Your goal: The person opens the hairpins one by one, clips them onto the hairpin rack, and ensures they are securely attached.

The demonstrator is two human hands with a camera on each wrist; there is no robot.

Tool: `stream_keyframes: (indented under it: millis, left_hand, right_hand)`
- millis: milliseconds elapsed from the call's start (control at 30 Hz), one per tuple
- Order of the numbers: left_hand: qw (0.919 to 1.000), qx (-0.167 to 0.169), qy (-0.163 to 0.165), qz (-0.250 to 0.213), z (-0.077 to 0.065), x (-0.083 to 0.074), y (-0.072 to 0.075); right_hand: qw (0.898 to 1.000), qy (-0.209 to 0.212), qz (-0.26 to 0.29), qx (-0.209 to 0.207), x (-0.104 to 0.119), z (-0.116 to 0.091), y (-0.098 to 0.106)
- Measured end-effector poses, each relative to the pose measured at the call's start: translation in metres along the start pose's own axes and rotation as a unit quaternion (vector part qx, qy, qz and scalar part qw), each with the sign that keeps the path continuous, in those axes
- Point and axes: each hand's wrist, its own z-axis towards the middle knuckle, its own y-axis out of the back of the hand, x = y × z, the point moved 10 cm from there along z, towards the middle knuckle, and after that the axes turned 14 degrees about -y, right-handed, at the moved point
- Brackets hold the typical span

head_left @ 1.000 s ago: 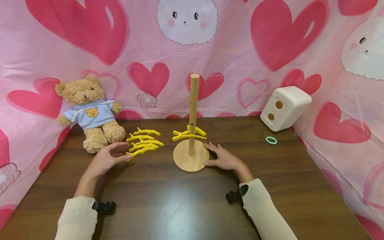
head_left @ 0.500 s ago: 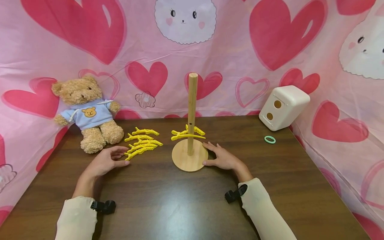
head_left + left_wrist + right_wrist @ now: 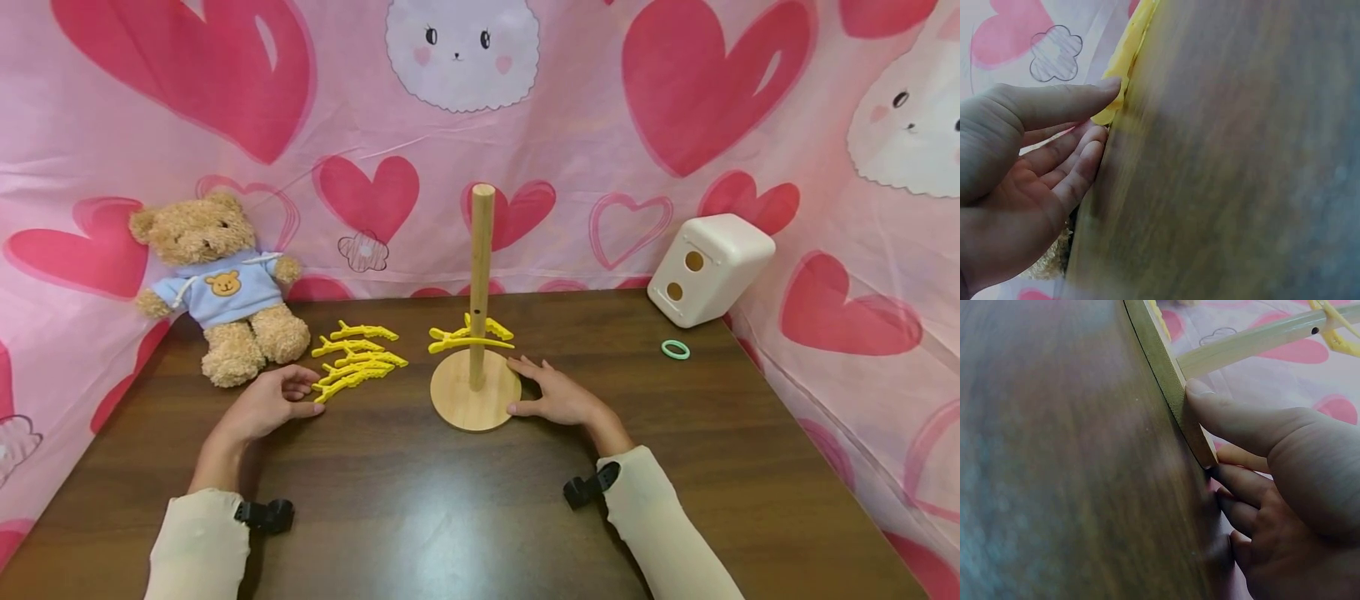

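In the head view, several yellow alligator hair clips (image 3: 352,367) lie in a loose row on the brown table. At the near end of the row is my left hand (image 3: 266,404), its relaxed fingers and thumb at the handle end of the nearest hair clip (image 3: 1124,62), with a gap between them in the left wrist view. A wooden stand has an upright post (image 3: 481,267) on a round base (image 3: 465,412). Another yellow clip (image 3: 450,340) straddles the post low down. My right hand (image 3: 558,395) touches the right rim of the base with thumb and fingers spread.
A teddy bear (image 3: 228,283) in a blue top sits at the back left against the pink heart-printed cloth (image 3: 585,158). At the back right stand a white box (image 3: 720,267) with two holes and, before it, a green ring (image 3: 675,350) on the table (image 3: 450,517).
The view shifts slightly. My left hand draws back a little, its thumb now beside the nearest clip's end; my right hand stays at the base.
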Motion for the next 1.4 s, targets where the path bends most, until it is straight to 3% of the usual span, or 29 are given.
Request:
stream_keyframes:
  millis: [133, 300, 500, 767, 1400]
  left_hand:
    - [0.9999, -0.007, 0.007, -0.002, -0.002, 0.002, 0.0]
    - [0.9995, -0.022, -0.01, -0.022, -0.003, 0.001, 0.001]
    - [0.9974, -0.059, -0.021, -0.034, -0.004, -0.005, 0.01]
    - [0.9905, -0.106, -0.043, -0.076, -0.004, -0.016, 0.016]
    - [0.9721, -0.2, -0.072, -0.099, 0.001, -0.044, 0.029]
  right_hand:
    - [1.0, -0.001, 0.001, 0.0, -0.001, 0.0, 0.0]
    - [1.0, -0.001, 0.005, 0.0, -0.002, -0.001, -0.001]
    - [1.0, -0.005, 0.006, 0.002, -0.003, 0.0, -0.002]
    - [1.0, -0.005, 0.005, 0.002, -0.004, 0.002, -0.001]
    - [1.0, -0.009, 0.006, 0.004, -0.002, 0.0, -0.001]
